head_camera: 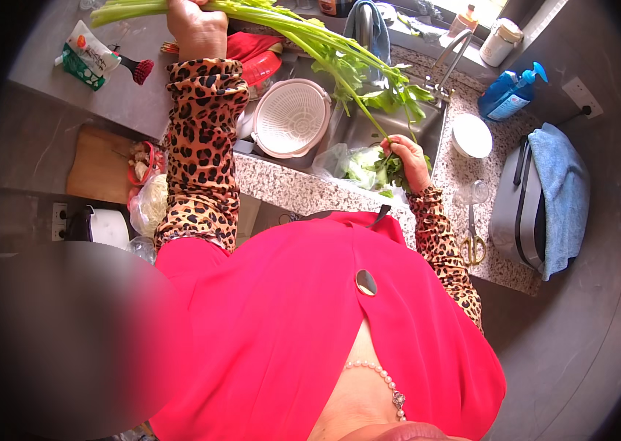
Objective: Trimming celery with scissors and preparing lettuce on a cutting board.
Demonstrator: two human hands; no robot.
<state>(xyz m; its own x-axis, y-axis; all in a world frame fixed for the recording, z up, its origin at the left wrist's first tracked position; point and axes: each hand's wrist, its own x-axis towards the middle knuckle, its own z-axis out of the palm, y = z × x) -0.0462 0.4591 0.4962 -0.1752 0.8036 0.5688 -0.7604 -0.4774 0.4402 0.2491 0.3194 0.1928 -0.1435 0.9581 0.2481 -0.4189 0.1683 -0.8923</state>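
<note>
My left hand (198,30), at the upper left, is closed around the stalks of a bunch of celery (288,25). The stalks slant down to the right over the sink, with their leafy ends above the right basin (368,129). Near the basin's front edge my right hand (409,160) pinches a thin celery stalk, with dark green leaves beneath the fingers. Beside that hand, pale green leaves (363,168) lie in a clear plastic bag at the front of the sink. A white and pink plastic colander (294,118) rests over the left part of the sink.
A faucet (448,60) stands behind the basin. On the granite counter (514,264) at the right are a white bowl (472,135), a blue pump bottle (509,96), scissors (473,242) and a grey appliance (517,204) under a blue towel. A wooden board (101,165) lies at the left.
</note>
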